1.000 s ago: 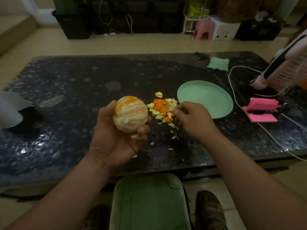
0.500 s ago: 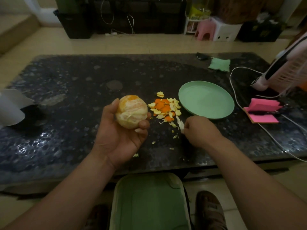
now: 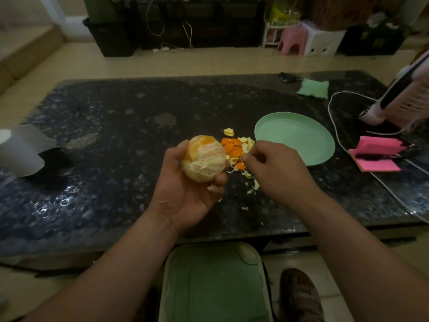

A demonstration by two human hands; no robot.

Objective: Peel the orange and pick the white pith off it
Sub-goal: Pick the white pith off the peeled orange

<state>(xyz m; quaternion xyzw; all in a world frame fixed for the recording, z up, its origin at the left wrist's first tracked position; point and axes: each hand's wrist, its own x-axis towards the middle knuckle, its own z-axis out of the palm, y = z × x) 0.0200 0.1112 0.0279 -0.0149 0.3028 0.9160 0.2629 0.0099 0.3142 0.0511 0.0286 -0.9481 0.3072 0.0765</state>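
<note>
Orange flesh and pale pith fill the middle of the head view: the orange [image 3: 204, 159] sits up off the table [image 3: 116, 135] in the left hand [image 3: 185, 189]. It is fully peeled, with white pith webbing most of its surface. The thumb curls over the left side and the fingers wrap underneath and up the right, a firm cupping grip.

Just beside it on the right is the right hand [image 3: 276, 168], fingers curled with thumb and fingertip drawn together at the fruit's edge. Whether a thread of pith sits between them is too small to tell.

Behind both hands lies the heap of peel [image 3: 234, 147], orange and yellow scraps, with 1 stray piece beyond it and crumbs trailing toward the near edge. A green plate [image 3: 294, 138] lies just right of the heap. Further right are a pink notepad [image 3: 376, 156] and a white cable [image 3: 334, 133]. A green cloth [image 3: 313, 88] lies at the far edge.
</note>
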